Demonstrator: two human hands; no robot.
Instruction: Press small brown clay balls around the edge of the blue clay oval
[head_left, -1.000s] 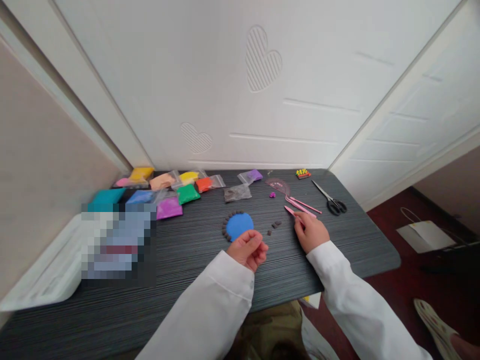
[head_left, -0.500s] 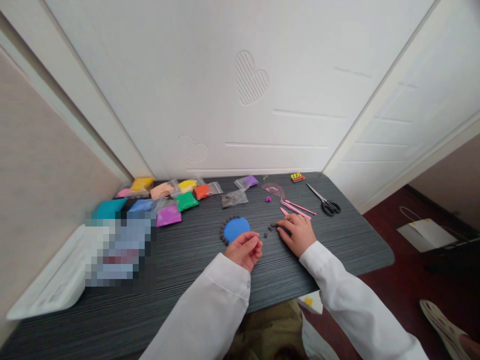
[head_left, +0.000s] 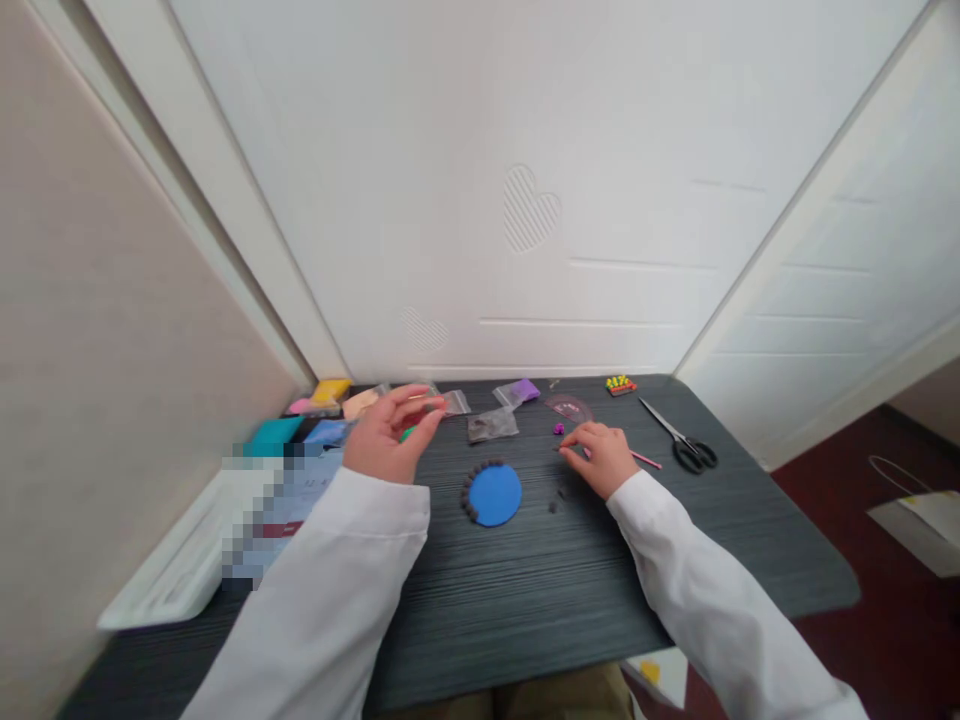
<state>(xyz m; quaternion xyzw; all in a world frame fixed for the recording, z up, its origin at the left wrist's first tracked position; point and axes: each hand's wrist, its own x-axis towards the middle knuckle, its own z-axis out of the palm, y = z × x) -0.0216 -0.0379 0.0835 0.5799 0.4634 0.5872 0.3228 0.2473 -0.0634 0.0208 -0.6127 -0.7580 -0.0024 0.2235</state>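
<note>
At the centre of the frame lies one blue disc (head_left: 496, 497), edged part-way: dark beads (head_left: 467, 498), roughly ten though they blur together, line its top and left rim, while the right and most of the bottom rim are bare. Two loose bits (head_left: 553, 507) lie just right of the disc. The right hand (head_left: 558, 450), right of centre, pinches what looks like one more bit between thumb and index finger. The left hand (head_left: 442, 407), above and left of the disc, has fingers bent, thumb and index tips close; whether they hold anything, I cannot tell. Also counted: one purple lump (head_left: 559, 429), one protractor (head_left: 570, 408), one pair of scissors (head_left: 685, 446) at right, one grey bag (head_left: 493, 426), one purple bag (head_left: 527, 390), one white tray (head_left: 169, 570) lower left.
</note>
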